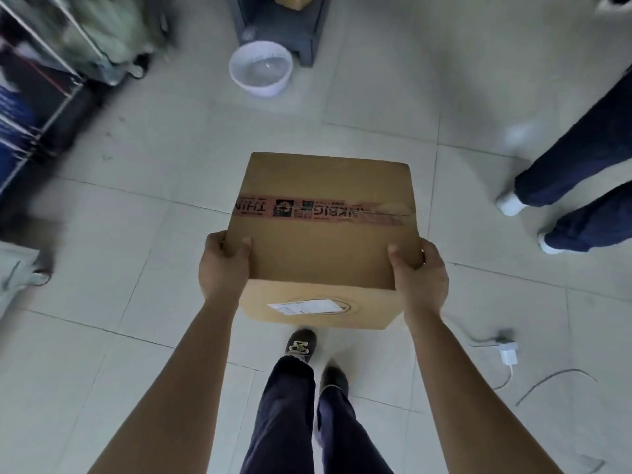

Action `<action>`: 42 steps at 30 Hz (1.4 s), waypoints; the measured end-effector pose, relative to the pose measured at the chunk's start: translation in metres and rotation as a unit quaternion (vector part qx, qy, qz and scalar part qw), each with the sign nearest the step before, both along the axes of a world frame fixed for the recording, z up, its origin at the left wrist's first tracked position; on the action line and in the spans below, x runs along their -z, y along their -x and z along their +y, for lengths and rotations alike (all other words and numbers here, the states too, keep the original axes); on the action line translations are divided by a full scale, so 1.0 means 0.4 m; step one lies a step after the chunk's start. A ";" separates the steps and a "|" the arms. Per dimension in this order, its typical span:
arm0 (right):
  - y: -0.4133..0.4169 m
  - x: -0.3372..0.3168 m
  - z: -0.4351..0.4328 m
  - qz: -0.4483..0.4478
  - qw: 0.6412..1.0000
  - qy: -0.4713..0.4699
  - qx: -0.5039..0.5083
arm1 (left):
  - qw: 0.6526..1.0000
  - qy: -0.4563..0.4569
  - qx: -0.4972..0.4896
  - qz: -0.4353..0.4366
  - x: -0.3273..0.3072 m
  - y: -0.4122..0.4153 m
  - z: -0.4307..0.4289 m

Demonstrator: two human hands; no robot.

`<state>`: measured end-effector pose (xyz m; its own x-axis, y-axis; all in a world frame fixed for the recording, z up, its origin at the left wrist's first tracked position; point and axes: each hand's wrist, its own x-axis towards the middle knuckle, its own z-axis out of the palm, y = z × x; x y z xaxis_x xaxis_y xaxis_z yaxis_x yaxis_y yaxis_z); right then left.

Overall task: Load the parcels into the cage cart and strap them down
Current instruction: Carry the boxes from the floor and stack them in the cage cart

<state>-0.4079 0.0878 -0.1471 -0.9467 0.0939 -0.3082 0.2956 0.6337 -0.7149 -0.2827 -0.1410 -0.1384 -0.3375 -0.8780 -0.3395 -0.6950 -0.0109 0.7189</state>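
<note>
parcel (pixel 325 220) is off the floor (pixel 136 234), level in front of me; left hand (pixel 224 265) and right hand (pixel 419 275) each grip a near corner, thumbs on top. blurred wire frame (pixel 51 59) at far left is probably the cage cart, so i judge this as the carry. best done slow: parcel level, wide of the white basin (pixel 261 68) and charger (pixel 508 352), then set flush into a cart corner.

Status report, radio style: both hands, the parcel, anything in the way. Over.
Left hand and right hand gripping near corners of parcel, thumbs on top. Parcel taped shut, held off the floor. White basin on floor ahead, bystander's legs at right.
</note>
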 end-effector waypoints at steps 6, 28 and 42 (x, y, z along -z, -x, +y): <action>-0.043 -0.215 -0.166 0.102 0.986 0.031 -0.125 | 0.989 0.037 -0.118 0.082 -0.204 -0.159 -0.080; -0.784 -0.665 -1.066 0.187 0.836 0.176 -0.486 | 0.849 0.218 -0.460 0.143 -0.642 -1.122 -0.539; -1.249 -0.750 -1.504 0.204 0.736 0.207 -0.611 | 0.765 0.264 -0.575 0.121 -0.715 -1.575 -0.786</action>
